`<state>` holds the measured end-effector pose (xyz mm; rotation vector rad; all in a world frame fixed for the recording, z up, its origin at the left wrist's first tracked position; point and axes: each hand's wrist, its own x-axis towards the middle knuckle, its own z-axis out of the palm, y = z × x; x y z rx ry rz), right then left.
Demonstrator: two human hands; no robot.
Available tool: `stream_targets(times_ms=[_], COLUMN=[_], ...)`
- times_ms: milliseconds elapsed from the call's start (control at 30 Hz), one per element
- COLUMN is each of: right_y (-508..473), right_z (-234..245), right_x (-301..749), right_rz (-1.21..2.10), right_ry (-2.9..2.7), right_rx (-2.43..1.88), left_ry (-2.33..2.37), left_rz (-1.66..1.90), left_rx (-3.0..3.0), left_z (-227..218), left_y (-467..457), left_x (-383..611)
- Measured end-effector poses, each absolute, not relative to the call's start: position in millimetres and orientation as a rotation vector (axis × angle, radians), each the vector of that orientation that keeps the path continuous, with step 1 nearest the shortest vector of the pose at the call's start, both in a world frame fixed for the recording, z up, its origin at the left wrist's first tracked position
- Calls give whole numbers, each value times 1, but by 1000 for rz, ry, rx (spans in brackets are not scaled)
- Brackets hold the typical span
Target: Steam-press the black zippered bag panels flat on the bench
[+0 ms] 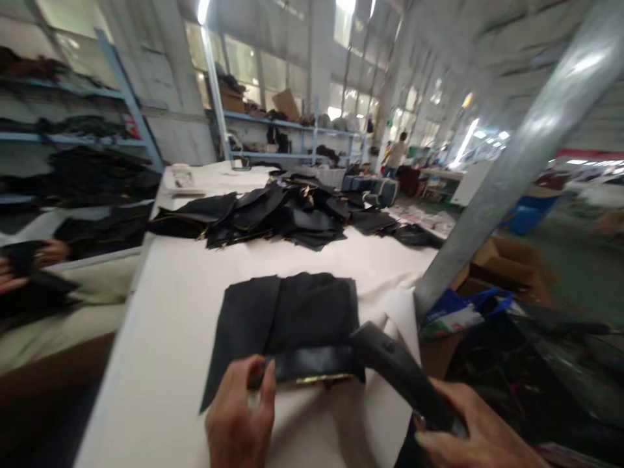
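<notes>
My left hand (241, 416) pinches the near left end of a black folded fabric piece with a gold zipper edge (312, 364), thumb on top. My right hand (468, 432) is wrapped around a long black strap-like piece (394, 364) that runs up to the folded piece. Both rest on the near part of a white cloth-covered table (185, 312). Under the folded piece lie two flat black fabric panels (292, 312) side by side.
A big heap of black pieces (277, 218) covers the table's far half. A slanted metal post (517, 156) stands at the right, beside cardboard boxes (507, 266). Another person's hands (19, 263) hold black fabric at the left. Blue shelves (97, 117) line the back.
</notes>
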<state>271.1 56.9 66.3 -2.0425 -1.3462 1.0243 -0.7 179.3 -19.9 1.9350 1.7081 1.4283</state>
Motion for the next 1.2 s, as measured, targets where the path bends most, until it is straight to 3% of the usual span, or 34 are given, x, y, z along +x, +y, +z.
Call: stream_targets(times_ms=[100, 167, 467, 900, 1200], right_y=[70, 79, 101, 147, 167], right_z=[69, 71, 71, 63, 89], right_x=[256, 246, 226, 188, 185], right_rz=[1229, 1345, 1482, 1583, 1444], right_ry=[-1361, -1439, -1546, -1680, -1661], right_rx=[-1955, -1873, -1743, -1737, -1744], left_ry=[1910, 1912, 1390, 811, 652], left_rz=[786, 566, 765, 857, 845], left_rx=[2004, 2047, 1674, 1153, 1003], left_z=[2, 8, -19, -19, -29], left_y=[208, 227, 270, 273, 280], left_x=[-21, -23, -45, -51, -52])
